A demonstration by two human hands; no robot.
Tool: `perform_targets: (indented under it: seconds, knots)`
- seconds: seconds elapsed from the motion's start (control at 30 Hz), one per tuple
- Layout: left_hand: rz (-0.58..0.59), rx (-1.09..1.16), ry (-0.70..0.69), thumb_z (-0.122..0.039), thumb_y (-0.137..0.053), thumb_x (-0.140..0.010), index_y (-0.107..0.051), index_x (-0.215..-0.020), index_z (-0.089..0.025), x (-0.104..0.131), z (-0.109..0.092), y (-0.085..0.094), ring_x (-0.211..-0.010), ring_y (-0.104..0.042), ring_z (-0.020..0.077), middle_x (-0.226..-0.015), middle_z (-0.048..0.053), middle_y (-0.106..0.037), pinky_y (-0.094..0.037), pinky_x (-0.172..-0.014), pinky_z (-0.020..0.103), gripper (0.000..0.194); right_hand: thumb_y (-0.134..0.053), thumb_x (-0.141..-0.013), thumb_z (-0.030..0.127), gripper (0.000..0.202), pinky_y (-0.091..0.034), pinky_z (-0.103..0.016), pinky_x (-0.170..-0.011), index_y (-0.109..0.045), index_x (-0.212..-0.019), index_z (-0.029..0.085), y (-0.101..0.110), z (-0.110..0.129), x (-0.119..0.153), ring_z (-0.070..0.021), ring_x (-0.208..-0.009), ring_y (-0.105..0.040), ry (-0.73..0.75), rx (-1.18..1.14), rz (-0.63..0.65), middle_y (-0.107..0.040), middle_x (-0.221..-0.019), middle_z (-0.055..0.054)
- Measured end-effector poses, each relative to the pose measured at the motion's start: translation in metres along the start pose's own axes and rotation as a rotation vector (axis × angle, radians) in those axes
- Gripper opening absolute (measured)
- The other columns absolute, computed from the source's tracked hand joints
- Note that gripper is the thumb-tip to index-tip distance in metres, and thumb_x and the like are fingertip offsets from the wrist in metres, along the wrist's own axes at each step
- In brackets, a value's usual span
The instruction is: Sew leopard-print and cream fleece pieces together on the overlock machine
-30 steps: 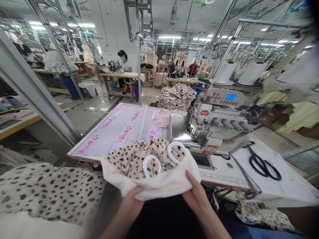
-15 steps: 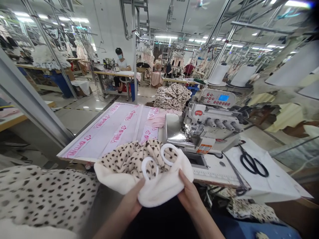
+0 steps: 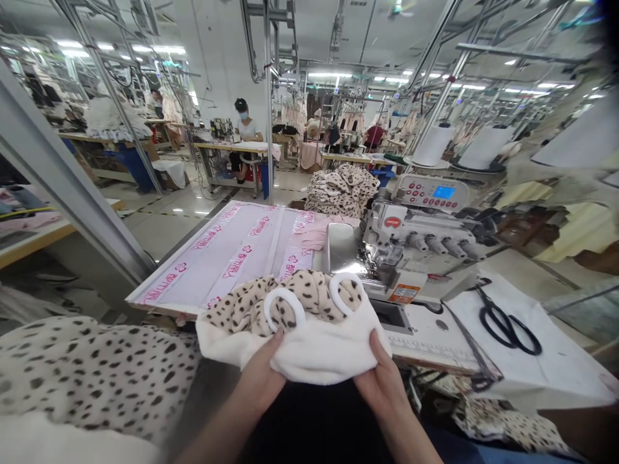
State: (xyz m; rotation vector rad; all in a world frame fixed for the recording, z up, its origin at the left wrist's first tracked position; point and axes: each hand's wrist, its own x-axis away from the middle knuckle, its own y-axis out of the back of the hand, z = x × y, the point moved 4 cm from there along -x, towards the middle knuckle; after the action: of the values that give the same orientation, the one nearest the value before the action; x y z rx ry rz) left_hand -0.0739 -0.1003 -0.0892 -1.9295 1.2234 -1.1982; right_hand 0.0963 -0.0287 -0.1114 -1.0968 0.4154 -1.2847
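Note:
Between my hands is a fleece garment piece (image 3: 333, 351), cream with a dark-spotted beige side and two white ring-shaped loops standing up from it. My left hand (image 3: 265, 377) grips its near edge below the left loop, thumb on top and fingers underneath. At its right end, my right hand (image 3: 382, 380) pinches the white edge the same way. The far side of the piece rests against the table's front edge. Just beyond it stands an overlock sewing machine (image 3: 416, 235) with a shiny metal plate (image 3: 344, 248).
Black scissors (image 3: 507, 322) lie on white cloth at the right. Spotted fabric (image 3: 97, 374) is heaped at my left, with another spotted pile (image 3: 343, 188) behind the table. A plastic-covered tabletop (image 3: 217, 251) extends left. A masked person (image 3: 246, 125) sits at a machine farther back.
The white edge has been spread wider and flatter between my hands, and my right hand has moved right. The loops stand farther apart. The whole view has shifted slightly.

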Motion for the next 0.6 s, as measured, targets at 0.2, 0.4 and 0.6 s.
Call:
perform_targets:
  seconds: [0.2,0.4,0.6]
  knots:
    - [-0.045,-0.01,-0.078,-0.013,-0.059,-0.078,-0.023,-0.135,-0.024,0.0001,-0.0006,0.0045,-0.119,-0.04,0.0261,-0.132,0.01,-0.04,-0.037,-0.102,0.041,0.069,-0.054,-0.082,0.034,0.037,-0.026,-0.046,-0.106,-0.053,-0.118,0.025,0.006,-0.0022,-0.0037,-0.0232,-0.117,-0.045,0.006,0.044,0.009,-0.056,-0.12,-0.004]
    - [-0.057,-0.028,-0.099,-0.007,-0.059,-0.075,-0.022,-0.135,-0.027,0.0032,-0.0019,0.0089,-0.118,-0.041,0.0249,-0.13,0.007,-0.043,-0.038,-0.102,0.04,0.073,-0.056,-0.08,0.036,0.035,-0.029,-0.046,-0.104,-0.056,-0.114,0.026,0.0033,-0.0011,-0.0037,-0.0233,-0.115,-0.048,-0.003,0.07,0.036,-0.058,-0.118,-0.004]
    - [-0.048,-0.076,-0.126,-0.008,-0.058,-0.075,-0.033,-0.132,-0.024,0.0034,-0.0025,0.0082,-0.114,-0.046,0.0235,-0.124,0.009,-0.05,-0.037,-0.1,0.038,0.064,-0.057,-0.079,0.037,0.032,-0.033,-0.045,-0.102,-0.06,-0.109,0.025,0.0026,-0.0047,-0.0008,-0.023,-0.114,-0.049,-0.03,0.088,0.047,-0.06,-0.116,-0.003]
